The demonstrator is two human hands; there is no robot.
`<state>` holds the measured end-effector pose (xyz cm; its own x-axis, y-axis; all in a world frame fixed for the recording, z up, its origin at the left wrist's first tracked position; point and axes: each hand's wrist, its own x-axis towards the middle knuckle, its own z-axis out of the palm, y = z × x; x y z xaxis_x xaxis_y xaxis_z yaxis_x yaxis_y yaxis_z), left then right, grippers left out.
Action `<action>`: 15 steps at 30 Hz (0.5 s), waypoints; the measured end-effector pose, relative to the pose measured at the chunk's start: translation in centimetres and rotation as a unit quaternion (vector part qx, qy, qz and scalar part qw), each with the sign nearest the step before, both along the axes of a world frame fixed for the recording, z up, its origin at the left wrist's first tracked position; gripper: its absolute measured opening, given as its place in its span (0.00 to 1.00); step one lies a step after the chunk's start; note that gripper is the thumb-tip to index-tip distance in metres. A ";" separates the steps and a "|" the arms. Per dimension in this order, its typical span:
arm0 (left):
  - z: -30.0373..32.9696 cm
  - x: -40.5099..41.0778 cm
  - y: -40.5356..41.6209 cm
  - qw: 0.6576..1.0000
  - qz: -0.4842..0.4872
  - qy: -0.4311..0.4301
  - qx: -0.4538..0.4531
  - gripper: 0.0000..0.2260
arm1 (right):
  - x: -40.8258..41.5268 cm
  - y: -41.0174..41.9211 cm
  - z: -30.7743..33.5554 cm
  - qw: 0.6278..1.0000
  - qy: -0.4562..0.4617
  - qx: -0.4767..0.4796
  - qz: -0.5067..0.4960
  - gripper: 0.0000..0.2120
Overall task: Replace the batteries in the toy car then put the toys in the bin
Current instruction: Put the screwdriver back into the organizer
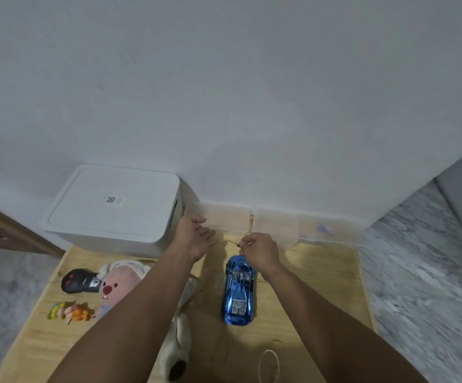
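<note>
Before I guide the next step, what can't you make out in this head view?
- What the right hand pinches: thin, dark, too small.
- Contents of the clear boxes: blurred, frosted walls.
- Inside of the white bin: lid shut.
- Pink plush: partly behind the left arm.
- Car battery hatch: underneath, hidden.

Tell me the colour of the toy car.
Shiny metallic blue; the toy car shows in the head view.

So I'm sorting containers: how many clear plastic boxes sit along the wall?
3, in a row against the wall: left box by the white bin, middle box, right box. Any more may be hidden.
</note>
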<state>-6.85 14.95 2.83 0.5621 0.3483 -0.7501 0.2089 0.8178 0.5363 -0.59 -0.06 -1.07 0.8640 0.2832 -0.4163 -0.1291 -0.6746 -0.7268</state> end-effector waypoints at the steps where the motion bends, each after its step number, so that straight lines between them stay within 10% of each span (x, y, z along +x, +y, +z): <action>1: 0.2 0.1 0.1 1.000 0.008 -0.004 -0.009 0.28 | 0.0 0.2 0.0 1.000 -0.011 -0.010 0.008 0.05; 11: 0.3 1.7 0.6 1.000 -0.017 -0.004 0.008 0.27 | 0.5 2.1 0.0 0.999 -0.024 -0.034 0.000 0.10; 15: 0.8 1.4 1.0 0.999 -0.031 0.014 0.026 0.07 | 0.7 2.3 0.0 0.999 -0.030 -0.033 -0.004 0.11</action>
